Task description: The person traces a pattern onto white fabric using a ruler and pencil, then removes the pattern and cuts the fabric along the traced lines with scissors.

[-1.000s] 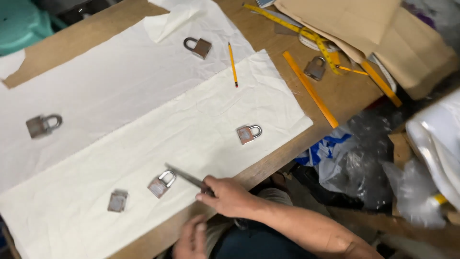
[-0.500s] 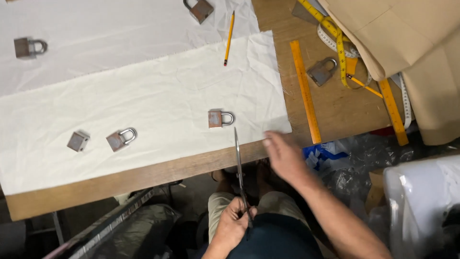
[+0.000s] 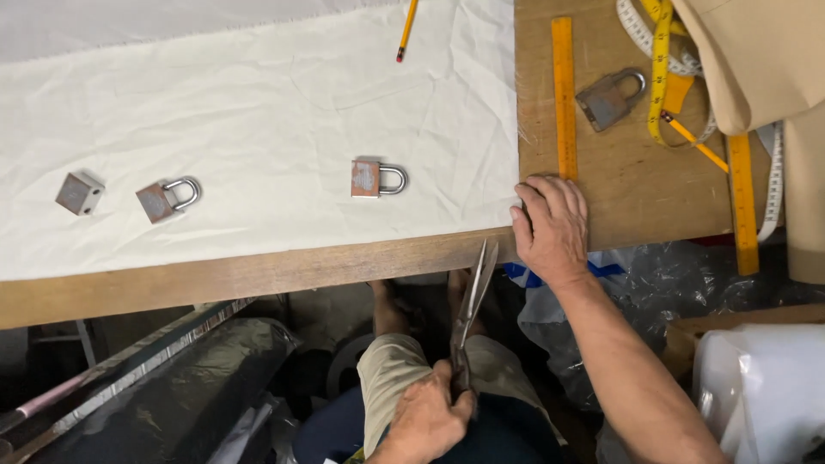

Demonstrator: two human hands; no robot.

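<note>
Steel long-bladed scissors (image 3: 471, 309) sat pinched in our left hand (image 3: 425, 418) below the wooden desk (image 3: 258, 275) edge, our right hand (image 3: 552, 225) spread flat, pinning the cream cloth's (image 3: 258, 129) corner, which needed holding taut.

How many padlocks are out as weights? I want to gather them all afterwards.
3 in view: one padlock mid-cloth, another towards the cloth's left, a third on bare wood by the yellow ruler. The small shackle-less block isn't counted. More may lie outside the frame.

Worn wooden worktable (image 3: 215, 275) above cluttered dark floor (image 3: 172, 387).
</note>
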